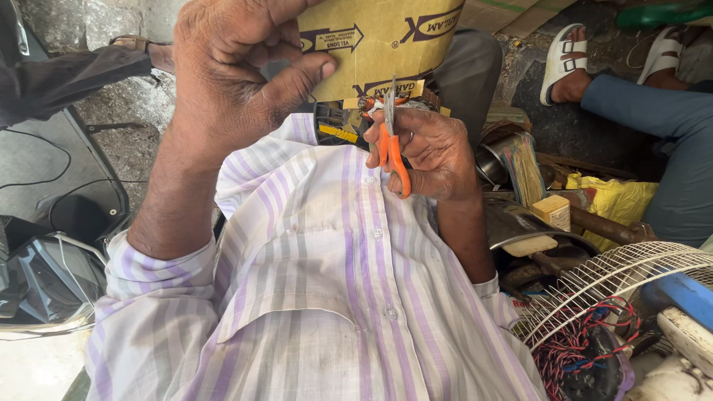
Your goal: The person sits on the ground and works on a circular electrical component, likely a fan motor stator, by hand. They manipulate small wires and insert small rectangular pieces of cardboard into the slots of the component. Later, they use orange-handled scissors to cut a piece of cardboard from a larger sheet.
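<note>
White fan guard (wire tangle beneath), wood block.

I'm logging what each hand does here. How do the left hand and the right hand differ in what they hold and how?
The left hand pinches a flat piece of tan cardboard under its thumb, raised high; the right hand sits lower, fingers through orange-handled scissors. The left hand shows its back, the right hand its curled fingers. Both work at the cardboard's lower edge, where the scissor blades point up.
</note>
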